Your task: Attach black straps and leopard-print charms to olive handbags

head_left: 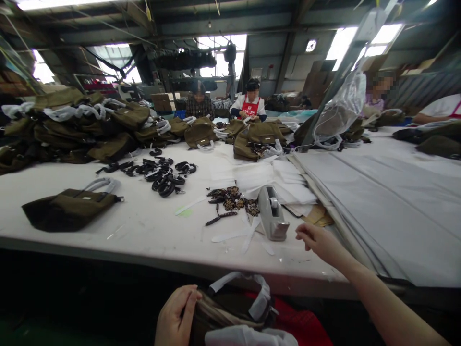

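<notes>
Fingers of left hand (177, 315) clamped on bag (223, 315), held before table (144, 242), seemingly for steadiness; right hand (314, 239) curled near tape dispenser (268, 214), presumably placed for easy reach; pinch cannot be told.

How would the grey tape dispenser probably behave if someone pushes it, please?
The tape dispenser looks rigid, its grey body smooth and hard, so it probably would not bend. Its long shape, standing upright on the table, suggests sliding rather than rolling.
</notes>
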### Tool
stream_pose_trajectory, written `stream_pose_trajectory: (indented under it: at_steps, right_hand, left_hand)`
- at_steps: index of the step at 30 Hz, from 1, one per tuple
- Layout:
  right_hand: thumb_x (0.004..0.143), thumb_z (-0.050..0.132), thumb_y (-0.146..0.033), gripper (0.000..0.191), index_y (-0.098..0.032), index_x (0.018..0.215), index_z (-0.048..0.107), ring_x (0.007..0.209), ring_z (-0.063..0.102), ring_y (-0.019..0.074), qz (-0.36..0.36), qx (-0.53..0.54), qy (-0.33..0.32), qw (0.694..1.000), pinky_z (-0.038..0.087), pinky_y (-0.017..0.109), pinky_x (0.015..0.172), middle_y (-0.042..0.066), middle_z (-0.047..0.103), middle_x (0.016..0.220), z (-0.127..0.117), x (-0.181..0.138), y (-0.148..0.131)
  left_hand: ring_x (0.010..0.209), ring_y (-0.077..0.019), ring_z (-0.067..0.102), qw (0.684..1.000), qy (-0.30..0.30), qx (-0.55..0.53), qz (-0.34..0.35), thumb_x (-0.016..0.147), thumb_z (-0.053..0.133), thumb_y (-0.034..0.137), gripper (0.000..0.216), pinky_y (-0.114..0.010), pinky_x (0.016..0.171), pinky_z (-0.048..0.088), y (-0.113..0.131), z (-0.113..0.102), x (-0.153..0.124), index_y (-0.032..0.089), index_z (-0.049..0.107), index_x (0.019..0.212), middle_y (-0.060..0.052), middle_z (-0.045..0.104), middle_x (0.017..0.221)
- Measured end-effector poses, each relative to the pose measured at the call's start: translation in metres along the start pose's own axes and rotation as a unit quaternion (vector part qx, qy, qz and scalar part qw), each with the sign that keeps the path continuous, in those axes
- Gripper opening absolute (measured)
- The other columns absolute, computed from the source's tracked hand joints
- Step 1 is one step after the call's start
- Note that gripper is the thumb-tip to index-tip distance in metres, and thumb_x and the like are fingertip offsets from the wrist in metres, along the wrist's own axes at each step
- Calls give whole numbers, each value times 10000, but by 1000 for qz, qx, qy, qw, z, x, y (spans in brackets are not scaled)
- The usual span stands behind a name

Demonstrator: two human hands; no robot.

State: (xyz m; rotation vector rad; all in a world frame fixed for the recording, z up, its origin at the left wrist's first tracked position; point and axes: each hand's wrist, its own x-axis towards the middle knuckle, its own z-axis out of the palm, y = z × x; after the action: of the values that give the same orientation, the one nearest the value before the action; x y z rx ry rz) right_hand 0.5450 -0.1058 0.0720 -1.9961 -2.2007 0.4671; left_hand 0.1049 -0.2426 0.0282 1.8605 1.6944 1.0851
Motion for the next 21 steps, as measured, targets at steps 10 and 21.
stream_pose_trajectory:
  at_steps: [10,21]
  right_hand:
    - [909,408,-131,284,-73,917,686,889,685,264,-31,-85,-97,991,486,404,838,201,703,993,48,4,-20]
    - [927,434,-285,185,-215,887,600,583,646,197,-68,103,10,992,498,314,613,-5,658,583,3,-8,-33]
  left_hand:
    - [906,-164,717,1000,-11,0,-4,933,507,385,256,-216,805,588,-1,1,0,259,719,864,-16,749,954]
    - [886,-166,721,1000,-7,-1,10,935,505,372,256,-222,788,597,-2,0,-1,259,720,853,-16,752,936]
